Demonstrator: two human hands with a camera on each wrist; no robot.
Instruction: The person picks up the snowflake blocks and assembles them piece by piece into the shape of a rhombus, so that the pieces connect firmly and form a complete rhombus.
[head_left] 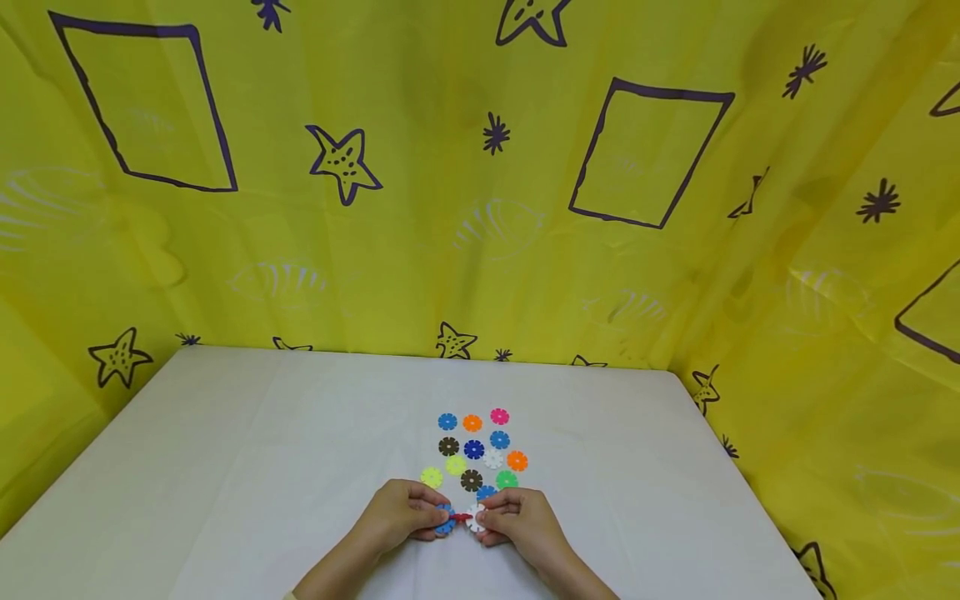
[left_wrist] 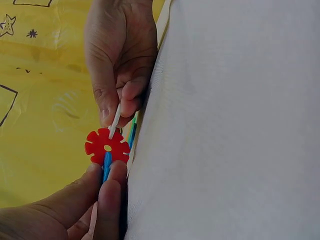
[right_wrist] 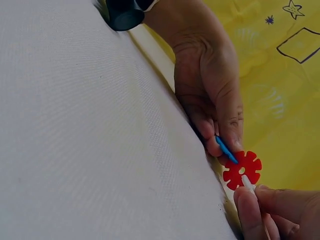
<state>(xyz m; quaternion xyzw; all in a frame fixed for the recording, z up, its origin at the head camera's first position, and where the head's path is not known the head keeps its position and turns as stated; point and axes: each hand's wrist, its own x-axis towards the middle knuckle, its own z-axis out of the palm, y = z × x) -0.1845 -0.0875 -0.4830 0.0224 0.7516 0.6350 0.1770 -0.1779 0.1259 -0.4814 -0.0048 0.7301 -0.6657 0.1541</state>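
Near the table's front edge, my left hand (head_left: 405, 510) pinches a blue notched disc (head_left: 446, 520) between thumb and fingers. My right hand (head_left: 521, 518) pinches a white notched disc (head_left: 475, 518) the same way. Between them stands a red notched disc (left_wrist: 95, 148), seen edge-on from the head and face-on in both wrist views. The blue disc meets the red one on one side, and the white disc (right_wrist: 248, 184) meets it on the opposite side. Most of the blue and white discs is hidden by fingers in the wrist views.
Just beyond the hands, several loose discs lie flat, among them a pink disc (head_left: 499, 416), an orange disc (head_left: 517, 461), a brown disc (head_left: 471, 481) and a green disc (head_left: 507, 480). They rest on a white-covered table (head_left: 300, 442). A yellow patterned curtain (head_left: 420, 250) surrounds it.
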